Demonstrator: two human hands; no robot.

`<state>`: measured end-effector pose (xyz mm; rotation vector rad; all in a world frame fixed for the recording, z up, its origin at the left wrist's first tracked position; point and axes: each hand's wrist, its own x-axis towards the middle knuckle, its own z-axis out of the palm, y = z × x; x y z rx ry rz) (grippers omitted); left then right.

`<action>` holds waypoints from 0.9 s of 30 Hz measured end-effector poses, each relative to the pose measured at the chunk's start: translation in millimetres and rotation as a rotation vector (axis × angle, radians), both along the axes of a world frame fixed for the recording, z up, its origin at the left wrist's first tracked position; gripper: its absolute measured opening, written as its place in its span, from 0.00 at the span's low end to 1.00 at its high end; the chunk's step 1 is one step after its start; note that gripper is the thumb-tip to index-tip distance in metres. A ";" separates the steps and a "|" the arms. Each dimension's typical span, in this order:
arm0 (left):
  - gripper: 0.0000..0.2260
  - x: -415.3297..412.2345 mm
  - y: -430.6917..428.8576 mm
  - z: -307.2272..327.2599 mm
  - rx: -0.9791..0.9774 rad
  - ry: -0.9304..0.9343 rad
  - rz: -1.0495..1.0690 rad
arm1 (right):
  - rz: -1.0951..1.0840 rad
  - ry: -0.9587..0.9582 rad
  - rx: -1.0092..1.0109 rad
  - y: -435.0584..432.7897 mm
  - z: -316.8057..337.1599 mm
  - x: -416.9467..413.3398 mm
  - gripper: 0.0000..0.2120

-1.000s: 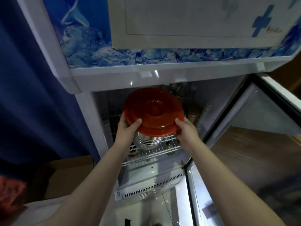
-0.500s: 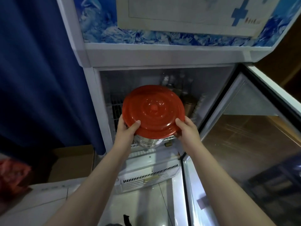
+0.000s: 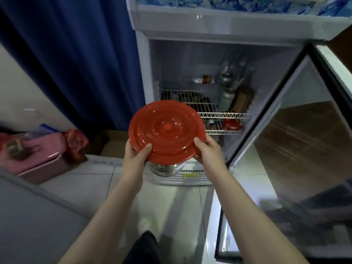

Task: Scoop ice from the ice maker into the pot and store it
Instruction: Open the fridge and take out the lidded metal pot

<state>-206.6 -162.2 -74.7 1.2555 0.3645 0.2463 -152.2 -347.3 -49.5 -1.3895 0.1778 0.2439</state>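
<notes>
Holding ribbed steel pot (image 3: 165, 169), glossy red ridged lid (image 3: 167, 130), left hand (image 3: 133, 159) and right hand (image 3: 208, 151), fingers (image 3: 145, 150) curled round rim

Two hands show at mid-frame: one left hand (image 3: 134, 159) and one right hand (image 3: 208, 151). Between them are one steel pot (image 3: 166, 168) and one red lid (image 3: 167, 130). One fridge (image 3: 142, 54) fills the upper middle, with one glass door (image 3: 314, 140) at right. Inside are two wire racks, an upper shelf (image 3: 209, 109) and a lower shelf (image 3: 222, 131). The upper rack carries one lying bottle (image 3: 202, 80), two silver cans (image 3: 226, 98) and one brown can (image 3: 242, 99); the clear bottles behind are too blurred to count. At left are one blue curtain (image 3: 76, 54), one pink tub (image 3: 43, 162), one red bag (image 3: 76, 143) and one cardboard box (image 3: 114, 145). One white shoe (image 3: 143, 224) is at bottom centre
</notes>
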 end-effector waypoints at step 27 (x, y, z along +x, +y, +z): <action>0.21 -487.6 -50.9 17.4 0.026 -0.003 0.543 | 0.653 -0.236 -0.159 12.5 -8.9 -383.4 0.27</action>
